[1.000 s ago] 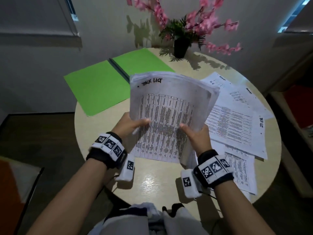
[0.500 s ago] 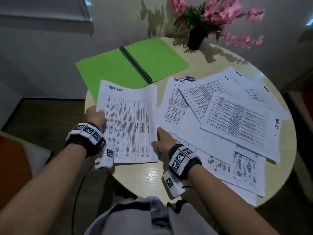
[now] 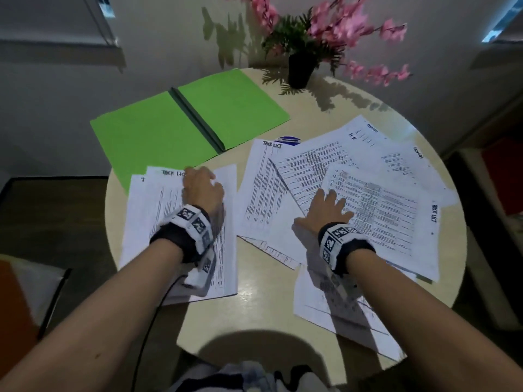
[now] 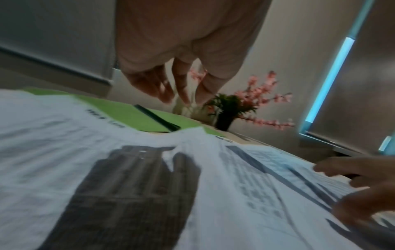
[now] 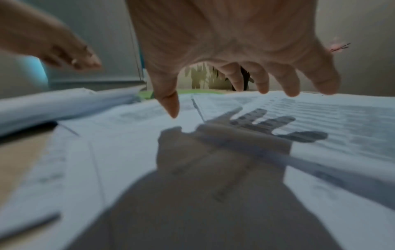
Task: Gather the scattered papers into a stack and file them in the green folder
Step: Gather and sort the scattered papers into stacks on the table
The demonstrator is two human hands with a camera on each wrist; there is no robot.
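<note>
A gathered stack of printed papers [image 3: 158, 222] lies on the table's left, near the open green folder [image 3: 158, 131]. My left hand [image 3: 202, 188] hovers just above the stack with loosely bent fingers [image 4: 181, 91] and holds nothing. Several loose printed sheets [image 3: 368, 193] lie fanned over the table's right half. My right hand [image 3: 328, 210] is spread over those sheets, fingers [image 5: 262, 82] apart and a little above the paper, casting a shadow on it. The green folder [image 4: 128, 113] shows beyond the stack in the left wrist view.
A black pot of pink flowers [image 3: 301, 69] stands at the round table's far edge [image 3: 353, 89], behind the folder. More sheets [image 3: 339, 312] overhang the table's near right edge. Walls and window blinds surround the table.
The stack, held upright in both hands a second ago, was laid flat on the left. Both hands let go; the right hand moved right over the loose sheets.
</note>
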